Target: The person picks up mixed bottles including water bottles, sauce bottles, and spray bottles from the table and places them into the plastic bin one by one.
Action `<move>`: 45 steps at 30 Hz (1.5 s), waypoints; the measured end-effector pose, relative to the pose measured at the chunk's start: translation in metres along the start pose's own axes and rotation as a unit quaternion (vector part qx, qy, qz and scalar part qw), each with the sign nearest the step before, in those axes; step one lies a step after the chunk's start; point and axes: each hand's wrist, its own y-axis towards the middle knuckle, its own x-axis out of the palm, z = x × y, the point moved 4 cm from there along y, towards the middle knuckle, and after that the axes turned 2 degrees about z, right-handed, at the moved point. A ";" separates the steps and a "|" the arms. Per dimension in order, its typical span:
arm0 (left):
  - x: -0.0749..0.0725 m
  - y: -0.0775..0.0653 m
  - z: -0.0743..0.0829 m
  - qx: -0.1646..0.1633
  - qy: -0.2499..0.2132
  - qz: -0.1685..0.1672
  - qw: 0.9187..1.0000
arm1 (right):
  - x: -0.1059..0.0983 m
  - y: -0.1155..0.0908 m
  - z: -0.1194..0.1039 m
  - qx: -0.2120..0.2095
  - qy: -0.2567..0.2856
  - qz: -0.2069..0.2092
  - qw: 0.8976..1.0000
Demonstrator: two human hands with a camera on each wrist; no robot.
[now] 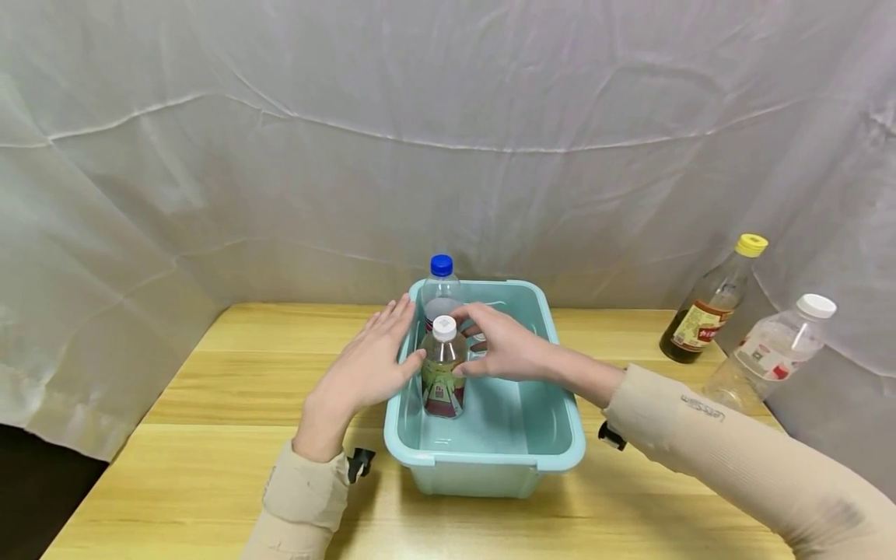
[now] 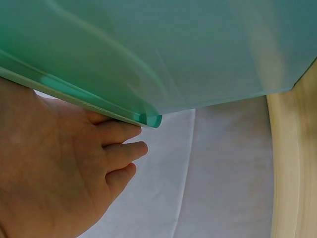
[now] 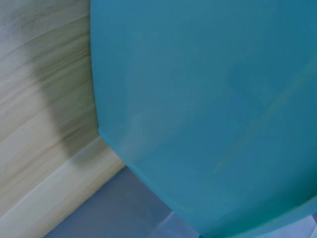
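A pale blue-green plastic bin (image 1: 490, 459) stands on the table. Inside, along its left wall, a bottle with a white cap and a green and dark red label (image 1: 443, 373) is upright. Behind it is a clear bottle with a blue cap (image 1: 441, 292). My right hand (image 1: 507, 342) reaches over the bin from the right, fingers spread and curved beside the white-capped bottle, thumb tip overlapping its right edge. My left hand (image 1: 374, 358) lies along the bin's left rim with straight fingers, its thumb pointing to the same bottle. In the left wrist view, its fingers (image 2: 124, 153) lie just outside the rim.
Right of the bin, a dark sauce bottle with a yellow cap (image 1: 703, 315) stands at the table's back right. Nearer is a clear bottle with a white cap (image 1: 777, 350), partly hidden by my right sleeve. A grey cloth (image 1: 448, 194) hangs behind the wooden table (image 1: 231, 443).
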 end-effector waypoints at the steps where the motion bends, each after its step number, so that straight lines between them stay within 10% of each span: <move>1: 0.000 0.000 0.000 0.000 0.001 0.000 1.000 | -0.001 -0.001 -0.001 -0.001 0.002 0.004 1.000; 17: 0.002 0.000 -0.001 0.000 0.003 0.001 1.000 | -0.031 -0.037 -0.003 -0.023 0.058 0.127 0.990; 26: 0.001 0.000 -0.001 -0.002 0.005 0.000 1.000 | -0.039 -0.061 0.000 -0.077 0.072 0.231 0.967; 34: 0.000 0.001 0.000 0.000 0.003 0.000 1.000 | -0.047 -0.086 0.013 -0.101 0.114 0.343 0.927; 45: 0.000 0.002 -0.001 0.001 0.004 0.001 1.000 | -0.072 -0.113 0.034 -0.151 0.071 0.505 0.847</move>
